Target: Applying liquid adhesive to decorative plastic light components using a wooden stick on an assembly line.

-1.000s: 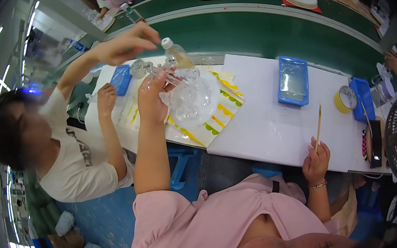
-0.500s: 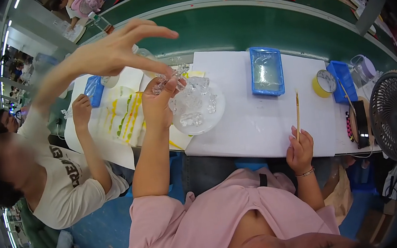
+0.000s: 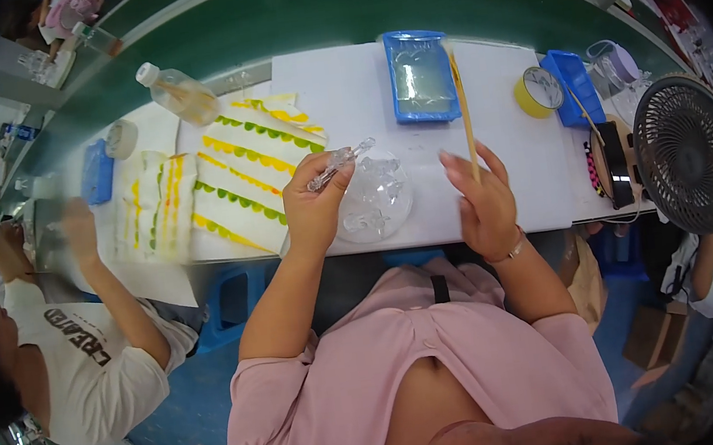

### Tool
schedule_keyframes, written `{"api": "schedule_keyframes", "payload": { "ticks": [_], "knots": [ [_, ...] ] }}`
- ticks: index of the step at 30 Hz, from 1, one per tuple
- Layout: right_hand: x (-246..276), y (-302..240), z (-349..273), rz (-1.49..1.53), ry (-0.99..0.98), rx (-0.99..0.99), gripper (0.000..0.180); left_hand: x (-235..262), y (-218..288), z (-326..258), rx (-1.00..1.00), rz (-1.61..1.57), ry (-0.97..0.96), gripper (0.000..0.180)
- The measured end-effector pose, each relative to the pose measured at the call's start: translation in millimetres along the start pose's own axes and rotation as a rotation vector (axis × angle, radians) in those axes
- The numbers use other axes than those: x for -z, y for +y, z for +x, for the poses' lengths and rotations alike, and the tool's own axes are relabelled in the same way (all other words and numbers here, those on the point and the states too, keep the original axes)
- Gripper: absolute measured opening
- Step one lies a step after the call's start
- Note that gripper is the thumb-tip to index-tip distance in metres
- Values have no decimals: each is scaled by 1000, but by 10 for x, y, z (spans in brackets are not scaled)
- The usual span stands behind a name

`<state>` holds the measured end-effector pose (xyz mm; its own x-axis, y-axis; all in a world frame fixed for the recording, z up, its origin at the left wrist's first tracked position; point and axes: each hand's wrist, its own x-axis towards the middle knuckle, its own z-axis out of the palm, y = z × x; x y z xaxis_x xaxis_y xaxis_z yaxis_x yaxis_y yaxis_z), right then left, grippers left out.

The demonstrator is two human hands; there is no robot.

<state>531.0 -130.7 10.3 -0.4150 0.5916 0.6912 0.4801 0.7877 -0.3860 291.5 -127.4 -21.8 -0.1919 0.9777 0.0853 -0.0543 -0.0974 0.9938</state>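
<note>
My left hand (image 3: 312,199) is closed, pinching a slender clear plastic piece (image 3: 339,165) between thumb and fingers. Just right of it lies a round white plate (image 3: 408,213) with several clear plastic pieces (image 3: 379,171) on it. In my right hand (image 3: 485,208) a thin wooden brush (image 3: 463,105) stands upright, held well below its tip. The brush tip is beside the right edge of a blue tray (image 3: 425,115) with a clear, shiny content whose kind I cannot tell.
White paper (image 3: 518,178) covers the table. Left are a patterned cloth (image 3: 236,170) and a bottle (image 3: 179,93); right are a yellow tape roll (image 3: 538,93), blue box (image 3: 573,79) and black fan (image 3: 688,154). A co-worker's blurred hand (image 3: 80,227) is at far left.
The co-worker's hand has withdrawn leftward from my left hand. A single slender piece replaces the cluster in my left hand. My right hand has raised the brush and come closer to my left.
</note>
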Motion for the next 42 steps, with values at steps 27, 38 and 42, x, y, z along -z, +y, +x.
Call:
{"api": "schedule_keyframes", "payload": {
  "ticks": [27, 38, 42],
  "knots": [
    [-553, 8, 199, -36, 120, -54, 28, -123, -124, -13, -152, 84, -4, 15],
    [-541, 45, 209, -37, 92, -51, 30, -134, -114, 11, -127, 55, 3, 15],
    [-419, 18, 290, 73, 106, -46, 31, -43, -101, 59, 13, -30, 28, 18]
  ]
}}
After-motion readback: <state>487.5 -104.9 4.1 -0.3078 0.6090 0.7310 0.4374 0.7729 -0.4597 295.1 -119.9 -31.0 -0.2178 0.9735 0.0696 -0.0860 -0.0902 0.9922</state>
